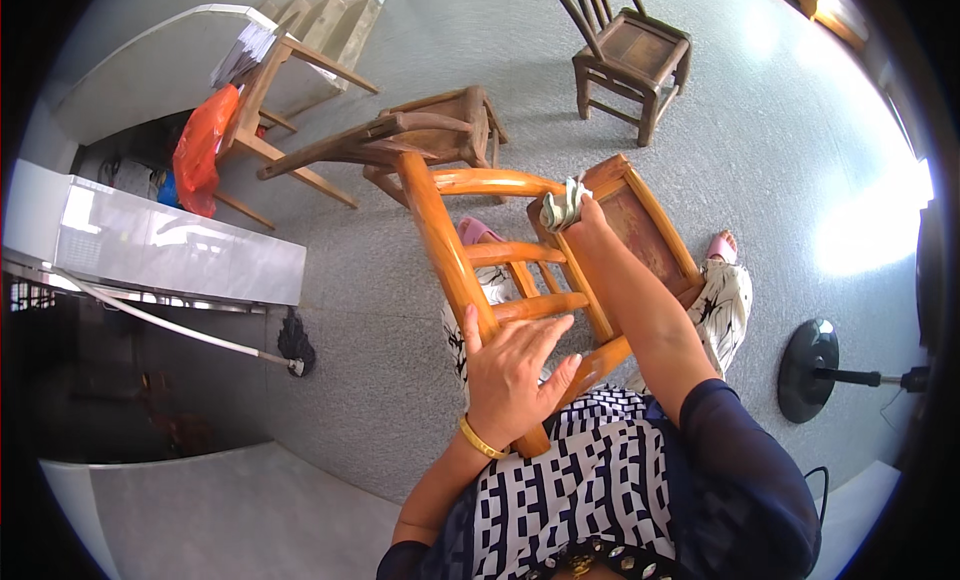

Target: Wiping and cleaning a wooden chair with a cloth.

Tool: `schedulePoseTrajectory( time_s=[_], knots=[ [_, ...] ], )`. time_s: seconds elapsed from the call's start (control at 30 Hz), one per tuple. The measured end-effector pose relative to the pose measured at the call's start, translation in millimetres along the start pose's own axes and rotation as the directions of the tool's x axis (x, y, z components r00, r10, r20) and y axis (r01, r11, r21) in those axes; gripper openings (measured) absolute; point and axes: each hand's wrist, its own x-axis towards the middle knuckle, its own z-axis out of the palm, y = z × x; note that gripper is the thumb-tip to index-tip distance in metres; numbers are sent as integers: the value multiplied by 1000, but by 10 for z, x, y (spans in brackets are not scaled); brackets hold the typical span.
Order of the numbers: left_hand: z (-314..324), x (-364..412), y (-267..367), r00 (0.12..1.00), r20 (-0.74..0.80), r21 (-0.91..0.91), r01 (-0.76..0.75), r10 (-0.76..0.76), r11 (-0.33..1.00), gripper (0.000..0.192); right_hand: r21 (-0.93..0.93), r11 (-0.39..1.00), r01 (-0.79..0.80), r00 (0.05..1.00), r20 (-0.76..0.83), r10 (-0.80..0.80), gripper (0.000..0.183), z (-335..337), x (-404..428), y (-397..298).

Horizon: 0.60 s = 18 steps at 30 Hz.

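A varnished wooden chair (454, 257) leans tilted against my body, its backrest post, rungs and seat panel (649, 223) in front of me. My left hand (514, 370), with a gold bangle at the wrist, rests on the post with the fingers spread; whether they press on it I cannot tell. In my right hand (586, 218) is a crumpled pale cloth (564, 205), held against the chair's upper rail near the seat. The right palm is hidden from view.
Beyond stand two darker wooden chairs (480, 122) (637, 47). At left are a wooden frame with an orange plastic bag (206, 152), a low tiled wall (180, 242) and a mop (296, 347). A round black stand base (808, 371) stands at right.
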Motion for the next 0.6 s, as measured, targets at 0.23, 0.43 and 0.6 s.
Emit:
schedulePoseTrajectory(
  time_s=[0.23,0.43,0.6],
  knots=[
    [13,39,-10,999,-13,-42,31,-32,999,31,130,990,-51,995,92,39,34,183,61,207],
    [26,48,-19,999,-20,-53,41,-43,998,30,137,950,-281,938,251,241,35,387,-215,397],
    [44,56,-23,999,-43,-85,24,-27,996,29,134,909,-394,871,370,323,37,597,-432,520]
  ],
)
